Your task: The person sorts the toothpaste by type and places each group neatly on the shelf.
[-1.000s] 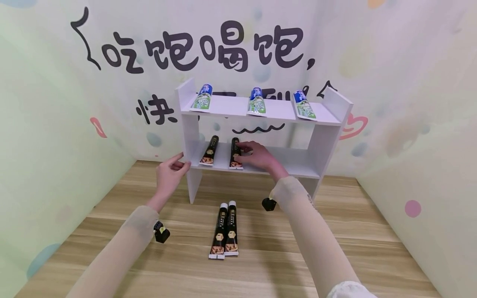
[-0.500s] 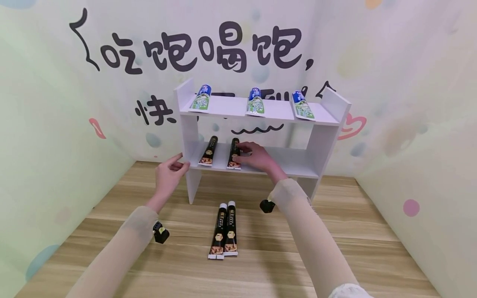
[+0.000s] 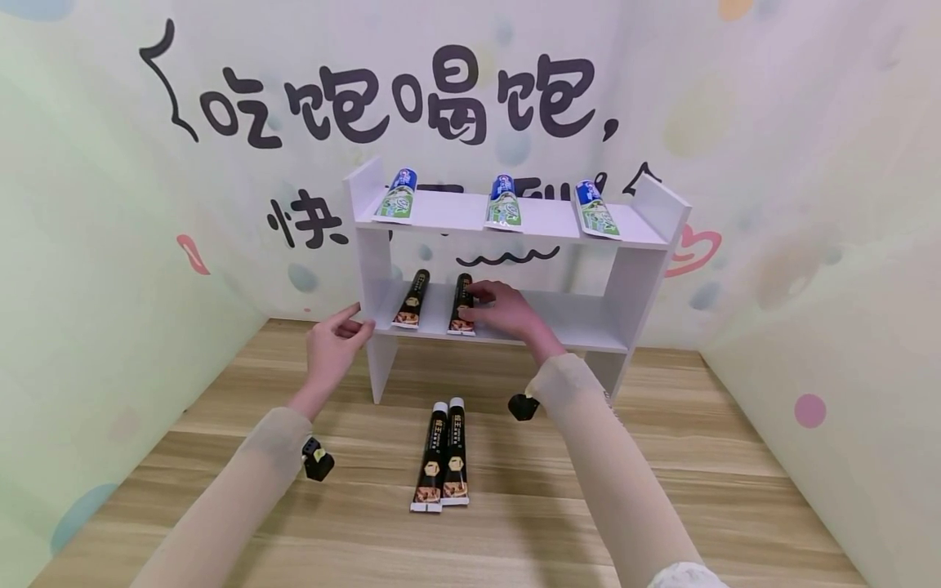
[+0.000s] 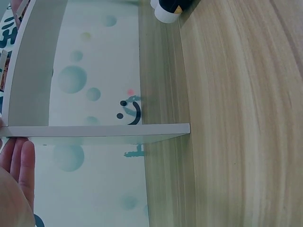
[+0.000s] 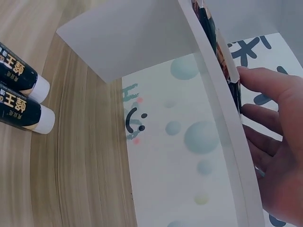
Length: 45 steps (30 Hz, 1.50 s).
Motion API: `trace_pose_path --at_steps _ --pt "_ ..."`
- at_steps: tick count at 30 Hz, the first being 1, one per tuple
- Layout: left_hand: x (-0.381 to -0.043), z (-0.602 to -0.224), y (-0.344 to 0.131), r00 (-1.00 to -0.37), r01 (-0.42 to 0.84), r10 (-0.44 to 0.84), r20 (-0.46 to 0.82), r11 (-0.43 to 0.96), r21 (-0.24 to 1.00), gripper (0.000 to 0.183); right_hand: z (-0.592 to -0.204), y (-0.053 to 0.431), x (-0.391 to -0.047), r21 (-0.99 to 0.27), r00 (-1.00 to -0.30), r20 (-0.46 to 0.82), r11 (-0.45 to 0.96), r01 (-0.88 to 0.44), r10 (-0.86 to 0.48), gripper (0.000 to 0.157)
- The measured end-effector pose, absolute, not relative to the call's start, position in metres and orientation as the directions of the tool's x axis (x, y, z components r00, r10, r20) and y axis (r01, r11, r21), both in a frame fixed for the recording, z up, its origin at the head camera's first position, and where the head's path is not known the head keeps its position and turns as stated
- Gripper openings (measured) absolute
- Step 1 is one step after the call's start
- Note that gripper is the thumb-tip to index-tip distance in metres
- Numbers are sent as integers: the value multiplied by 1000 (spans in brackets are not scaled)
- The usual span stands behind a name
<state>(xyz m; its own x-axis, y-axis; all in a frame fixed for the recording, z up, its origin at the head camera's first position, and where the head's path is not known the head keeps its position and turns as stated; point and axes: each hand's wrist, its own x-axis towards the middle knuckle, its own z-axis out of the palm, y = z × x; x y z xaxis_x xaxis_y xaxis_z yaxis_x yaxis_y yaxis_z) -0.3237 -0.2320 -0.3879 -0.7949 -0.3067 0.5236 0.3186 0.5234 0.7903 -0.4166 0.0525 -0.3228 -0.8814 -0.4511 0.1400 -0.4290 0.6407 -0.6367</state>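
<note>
A white two-tier shelf [image 3: 569, 317] stands at the back of the table. My right hand [image 3: 507, 310] grips a black toothpaste tube [image 3: 461, 287] that lies on the lower tier, crimped end toward me. In the right wrist view, the thumb [image 5: 265, 81] and fingertips meet the tube's side, right over the board. Left of it, a second black toothpaste tube [image 3: 412, 300] lies on the same tier. My left hand [image 3: 331, 347] holds the shelf's left side panel [image 4: 94, 131], thumb at the front edge and fingers along the outer face.
Two more black toothpaste tubes [image 3: 443, 457] lie side by side on the wooden table [image 3: 353, 523], white caps toward the shelf. On the upper tier lie three blue-and-green toothpaste tubes [image 3: 503, 204], spaced apart. A printed wall [image 3: 309, 163] stands close behind the shelf.
The gripped tube has shifted very slightly left on the lower tier, with my right hand following. My left hand keeps its place on the side panel.
</note>
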Motion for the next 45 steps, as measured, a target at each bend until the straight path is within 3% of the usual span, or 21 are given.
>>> trace_pose_path --at_steps 12,22,31,45 --pt "-323 -387 -231 -783 331 -303 543 537 776 40 -320 51 -410 -618 -883 154 654 -436 -444 60" --pt "-322 -384 -229 -785 334 -303 540 527 781 40 -322 55 -378 -734 -880 360 488 -472 -310 51" --pt "-323 -386 -230 -781 332 -310 543 530 780 39 -331 58 -346 -744 -831 499 369 -557 -247 43" --pt "-325 -388 -230 -780 322 -318 538 533 783 39 -363 64 -309 -717 -803 525 363 -596 -282 39"
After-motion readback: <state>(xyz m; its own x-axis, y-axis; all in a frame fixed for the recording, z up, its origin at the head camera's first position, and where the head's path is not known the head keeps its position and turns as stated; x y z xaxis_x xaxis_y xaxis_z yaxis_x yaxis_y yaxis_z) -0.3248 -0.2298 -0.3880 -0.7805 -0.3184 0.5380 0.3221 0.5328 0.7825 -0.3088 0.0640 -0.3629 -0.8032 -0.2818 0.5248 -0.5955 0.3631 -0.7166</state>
